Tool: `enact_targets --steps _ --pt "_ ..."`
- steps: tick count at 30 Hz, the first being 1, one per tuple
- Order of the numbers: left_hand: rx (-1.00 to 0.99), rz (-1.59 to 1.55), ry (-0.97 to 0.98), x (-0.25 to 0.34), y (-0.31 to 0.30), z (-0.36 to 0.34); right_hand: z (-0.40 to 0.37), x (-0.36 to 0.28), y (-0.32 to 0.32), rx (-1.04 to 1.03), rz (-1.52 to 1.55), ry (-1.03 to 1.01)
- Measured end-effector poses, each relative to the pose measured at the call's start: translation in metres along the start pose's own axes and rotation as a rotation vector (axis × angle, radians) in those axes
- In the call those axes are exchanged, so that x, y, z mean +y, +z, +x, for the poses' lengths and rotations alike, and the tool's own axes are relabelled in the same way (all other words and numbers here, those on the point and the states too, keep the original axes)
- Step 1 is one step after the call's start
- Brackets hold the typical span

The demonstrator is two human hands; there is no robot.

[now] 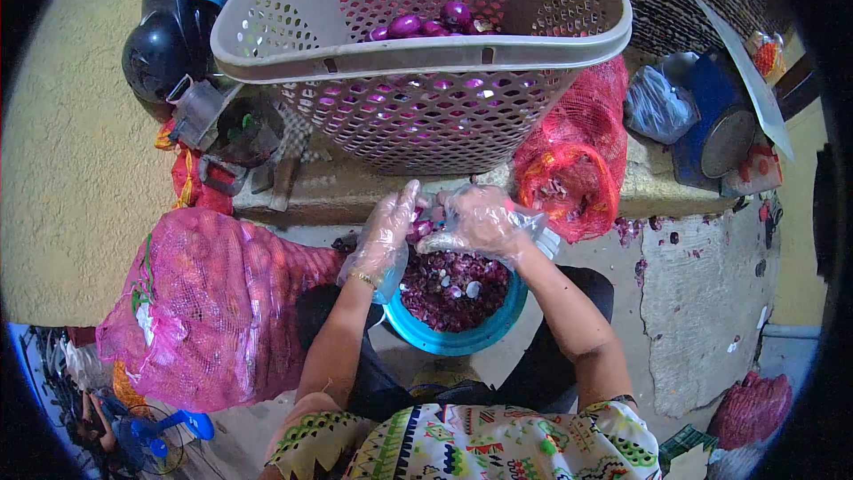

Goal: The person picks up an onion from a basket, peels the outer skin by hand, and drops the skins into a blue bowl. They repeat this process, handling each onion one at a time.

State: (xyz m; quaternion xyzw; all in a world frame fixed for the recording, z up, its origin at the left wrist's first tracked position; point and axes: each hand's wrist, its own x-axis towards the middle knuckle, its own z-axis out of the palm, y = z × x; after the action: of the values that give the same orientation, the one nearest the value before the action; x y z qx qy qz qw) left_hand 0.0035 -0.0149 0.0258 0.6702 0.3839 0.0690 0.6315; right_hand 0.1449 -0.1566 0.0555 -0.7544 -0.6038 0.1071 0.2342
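Note:
Both of my hands wear clear plastic gloves and meet above a turquoise basin (455,347) between my knees. A small red onion (418,230) sits in the fingers of my left hand (384,233), which are closed around it. My right hand (482,216) is curled beside the onion, thumb toward it; what its fingers grip is hidden. Dark purple onion skins (449,298) fill the basin, with a few pale pieces on top. Just beyond my hands stands a tall grey perforated basket (426,58) holding glossy peeled red onions (422,27).
A pink mesh sack (222,302) full of onions lies at my left. Behind my right hand is an open red mesh sack (573,182). Helmets (160,44) rest at the upper left, a blue plastic bag (659,107) at the right. Skin scraps (631,231) litter the floor.

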Motion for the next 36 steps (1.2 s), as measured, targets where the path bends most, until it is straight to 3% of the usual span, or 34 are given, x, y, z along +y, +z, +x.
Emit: enact_targets --steps 11,20,23,26,28,36 --pt "0.029 0.022 0.079 0.003 0.001 -0.004 0.001 -0.003 -0.004 -0.108 0.093 -0.026" --pt "0.093 -0.025 0.022 -0.012 0.000 0.011 0.001 -0.002 0.013 -0.122 -0.139 -0.085" --pt "0.135 0.025 0.024 -0.019 -0.001 0.017 0.002 0.000 0.013 -0.247 -0.190 -0.116" --pt "0.095 -0.090 0.013 -0.020 -0.001 0.018 -0.001 -0.003 0.004 -0.146 -0.052 -0.074" --pt "0.070 -0.058 0.035 -0.019 -0.003 0.016 0.000 -0.001 0.007 0.078 0.106 -0.033" --pt "0.036 0.007 -0.002 -0.006 -0.001 0.008 0.000 -0.002 0.007 0.039 0.087 -0.003"
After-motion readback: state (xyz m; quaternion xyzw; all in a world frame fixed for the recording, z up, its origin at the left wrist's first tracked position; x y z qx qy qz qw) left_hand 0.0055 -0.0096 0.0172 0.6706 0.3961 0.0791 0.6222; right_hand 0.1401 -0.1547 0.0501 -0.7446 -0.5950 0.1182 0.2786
